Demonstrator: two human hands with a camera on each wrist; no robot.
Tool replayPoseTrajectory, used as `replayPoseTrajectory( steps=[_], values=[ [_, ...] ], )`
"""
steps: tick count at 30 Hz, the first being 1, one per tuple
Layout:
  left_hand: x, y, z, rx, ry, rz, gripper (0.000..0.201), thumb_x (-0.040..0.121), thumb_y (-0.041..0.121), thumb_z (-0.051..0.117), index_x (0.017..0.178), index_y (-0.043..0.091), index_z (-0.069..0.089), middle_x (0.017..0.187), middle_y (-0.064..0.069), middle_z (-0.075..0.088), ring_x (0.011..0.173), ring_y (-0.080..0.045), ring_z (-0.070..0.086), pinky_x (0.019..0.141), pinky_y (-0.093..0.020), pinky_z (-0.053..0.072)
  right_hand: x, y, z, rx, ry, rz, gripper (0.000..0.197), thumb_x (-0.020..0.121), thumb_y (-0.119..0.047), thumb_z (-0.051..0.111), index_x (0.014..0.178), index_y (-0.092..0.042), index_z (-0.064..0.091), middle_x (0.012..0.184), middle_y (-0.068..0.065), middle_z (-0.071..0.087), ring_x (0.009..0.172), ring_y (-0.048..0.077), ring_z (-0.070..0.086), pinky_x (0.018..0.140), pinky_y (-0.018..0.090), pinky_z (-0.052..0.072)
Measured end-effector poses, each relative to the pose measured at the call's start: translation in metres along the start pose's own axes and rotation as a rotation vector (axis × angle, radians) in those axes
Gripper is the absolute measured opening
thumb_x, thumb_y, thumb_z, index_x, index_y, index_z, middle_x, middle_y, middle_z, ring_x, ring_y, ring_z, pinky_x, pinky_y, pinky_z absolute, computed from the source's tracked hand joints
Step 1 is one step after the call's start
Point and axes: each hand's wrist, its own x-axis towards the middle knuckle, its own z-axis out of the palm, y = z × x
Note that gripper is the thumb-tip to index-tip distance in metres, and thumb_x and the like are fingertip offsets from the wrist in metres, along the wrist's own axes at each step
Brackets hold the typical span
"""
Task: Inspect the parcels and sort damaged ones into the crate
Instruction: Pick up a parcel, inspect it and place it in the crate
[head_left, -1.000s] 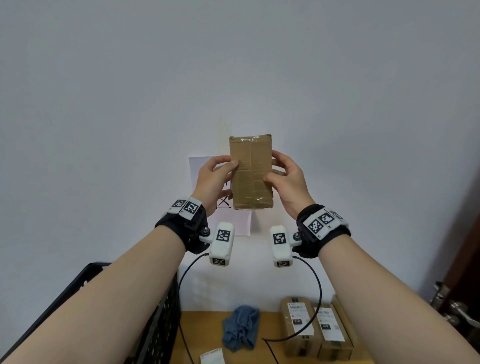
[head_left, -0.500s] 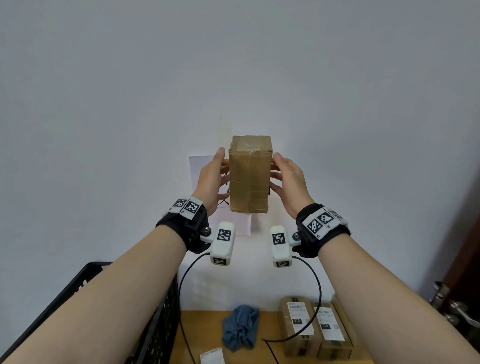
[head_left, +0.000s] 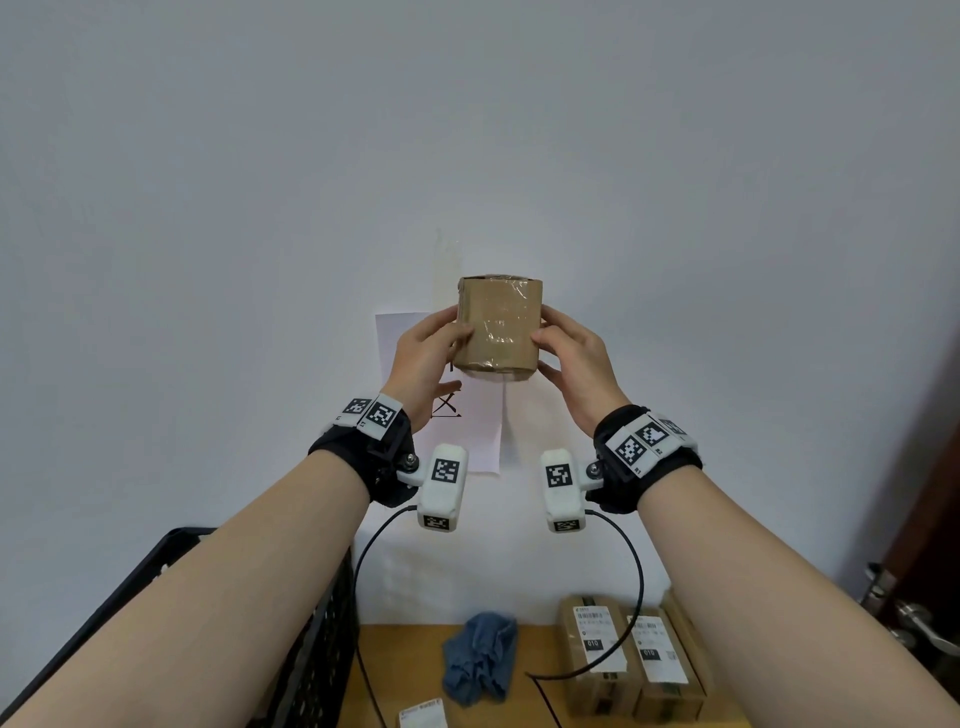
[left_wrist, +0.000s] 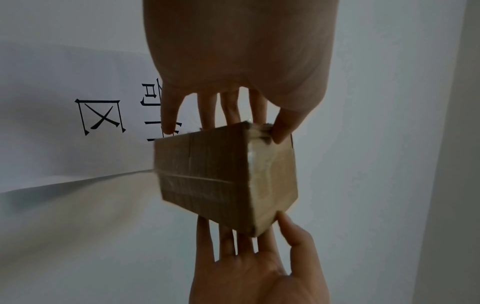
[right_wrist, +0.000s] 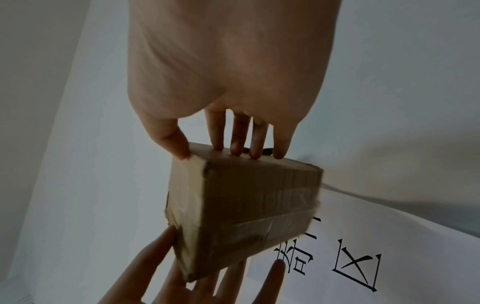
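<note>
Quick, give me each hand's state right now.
Left hand: holding the cardboard parcel, thumb and fingers on its left side.
Right hand: holding the same parcel from the right side.

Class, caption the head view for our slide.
Left hand and right hand hold a taped cardboard parcel up before the wall.

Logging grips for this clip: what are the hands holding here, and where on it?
A taped cardboard parcel, raised before the wall. The left hand and right hand grip its opposite side faces, thumbs on the near face.
</note>
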Motion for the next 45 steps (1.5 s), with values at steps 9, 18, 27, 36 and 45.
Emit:
replayPoseTrajectory(
  steps=[9,18,27,36,45],
  values=[
    [0.002,-0.005,-0.001,0.006,0.016,0.023,0.038,0.089,-0.011,0.059,0.107,0.022,0.061,0.115,0.007,0.073,0.093,-0.018,0.064,0.079,-0.037,0.056,-0.002,0.005,-0.002,-0.129,-0.010,-0.090,0.064,0.084,0.008,0.059,0.138,-0.028,0.065,0.128,-0.010,0.071,0.110,0.023,0.072,0.090,0.041,0.061],
    [0.004,-0.010,-0.003,0.006,0.014,0.042,0.038,0.090,-0.009,0.059,0.108,0.023,0.061,0.117,0.007,0.072,0.094,-0.019,0.061,0.083,-0.041,0.055,-0.002,0.008,-0.003,-0.100,-0.021,-0.081,0.065,0.086,0.009,0.056,0.140,-0.025,0.063,0.128,-0.008,0.070,0.108,0.026,0.071,0.094,0.053,0.060],
    [0.004,-0.005,0.000,-0.032,0.010,0.000,0.034,0.094,0.006,0.064,0.121,0.027,0.068,0.096,0.012,0.074,0.086,-0.014,0.065,0.082,-0.036,0.053,0.001,0.007,0.002,-0.048,-0.017,-0.025,0.052,0.092,-0.006,0.056,0.138,-0.027,0.065,0.120,0.005,0.072,0.101,0.020,0.069,0.081,0.037,0.062],
    [0.004,-0.005,0.001,-0.050,0.008,-0.007,0.030,0.094,0.010,0.066,0.118,0.029,0.070,0.085,0.009,0.071,0.084,-0.016,0.063,0.081,-0.036,0.052,-0.001,0.002,0.001,-0.062,-0.021,-0.014,0.049,0.096,-0.007,0.053,0.139,-0.026,0.064,0.117,0.000,0.074,0.094,0.017,0.069,0.080,0.037,0.058],
    [0.003,-0.002,0.003,-0.074,0.007,-0.026,0.015,0.098,0.026,0.067,0.113,0.026,0.069,0.099,0.007,0.070,0.094,-0.016,0.066,0.083,-0.039,0.054,-0.003,-0.002,0.000,0.004,-0.003,0.001,0.036,0.102,-0.020,0.056,0.136,-0.023,0.065,0.112,-0.002,0.074,0.091,0.017,0.070,0.072,0.033,0.058]
  ],
)
